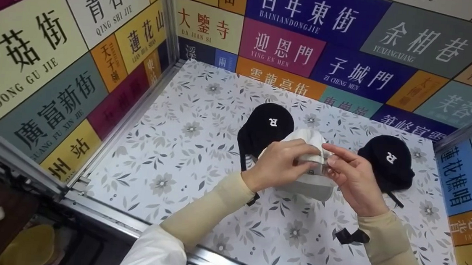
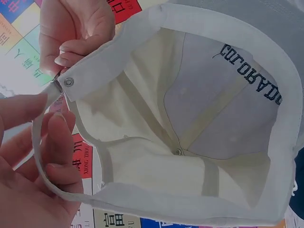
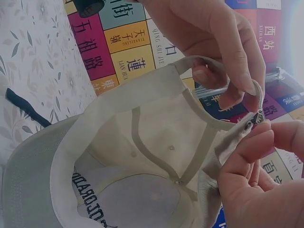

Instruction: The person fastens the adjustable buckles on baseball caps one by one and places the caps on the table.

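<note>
So there's an off-white baseball cap [image 1: 309, 186] right of center in the head view, held up in both hands, with its hollow side facing the wrist cams. Left hand [image 1: 278, 163] is pinching the cap's back strap [image 2: 36, 142], which bows out in a loop. Right hand [image 1: 354, 179] has fingertips clamped on the band's end by the metal snap [image 2: 69, 82], so the hands are pretty much meeting there. Can't tell if the snap's fastened. Dark lettering [image 2: 251, 73], COLORADO I think, shows inside the front panel.

Two black caps with a white R on them sit on the flowery tabletop [image 1: 192, 158]: one left black cap [image 1: 265, 130] just behind the pale one, one right black cap [image 1: 391, 161] toward the right edge. Colorful street-name panels [image 1: 304, 11] fill the top.
</note>
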A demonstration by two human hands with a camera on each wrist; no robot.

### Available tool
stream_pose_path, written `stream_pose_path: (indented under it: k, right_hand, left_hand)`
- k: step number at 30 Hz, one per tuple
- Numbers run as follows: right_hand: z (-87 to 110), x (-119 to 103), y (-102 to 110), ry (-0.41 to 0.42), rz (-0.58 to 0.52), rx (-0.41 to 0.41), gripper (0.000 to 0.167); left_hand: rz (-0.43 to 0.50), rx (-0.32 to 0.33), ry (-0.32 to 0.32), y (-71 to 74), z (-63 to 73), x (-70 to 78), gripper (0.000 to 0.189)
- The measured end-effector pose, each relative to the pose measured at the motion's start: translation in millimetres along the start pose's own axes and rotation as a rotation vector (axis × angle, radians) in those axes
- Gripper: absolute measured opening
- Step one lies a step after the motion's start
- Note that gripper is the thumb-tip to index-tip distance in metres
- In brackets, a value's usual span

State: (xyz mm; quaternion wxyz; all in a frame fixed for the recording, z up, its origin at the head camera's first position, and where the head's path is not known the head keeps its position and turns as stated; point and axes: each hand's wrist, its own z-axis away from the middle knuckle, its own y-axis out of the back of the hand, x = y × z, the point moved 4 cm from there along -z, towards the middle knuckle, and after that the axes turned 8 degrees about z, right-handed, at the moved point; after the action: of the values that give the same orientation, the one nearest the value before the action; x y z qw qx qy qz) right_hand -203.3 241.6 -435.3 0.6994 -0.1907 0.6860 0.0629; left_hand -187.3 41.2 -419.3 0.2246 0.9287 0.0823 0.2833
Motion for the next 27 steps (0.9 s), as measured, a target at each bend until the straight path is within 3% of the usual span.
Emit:
stream_pose_path:
  k: [9,18,27]
  right_hand:
    - [3.4,-1.1,-10.5,0.032,0.035,0.045,0.045]
    - [5.8,-0.9,-13.9,0.057,0.019,-0.037,0.046]
    - [8.2,-2.7,-5.7,0.022,0.026,0.094,0.037]
  left_hand:
    - [-0.073,-0.086,0.009,-5.4,-0.1,4.4,0.035]
    - [-0.081,-0.107,0.051,-7.6,-0.5,5.8,0.023]
    - [-0.123,-0.095,0.078,-3.5,-1.3,3.4,0.017]
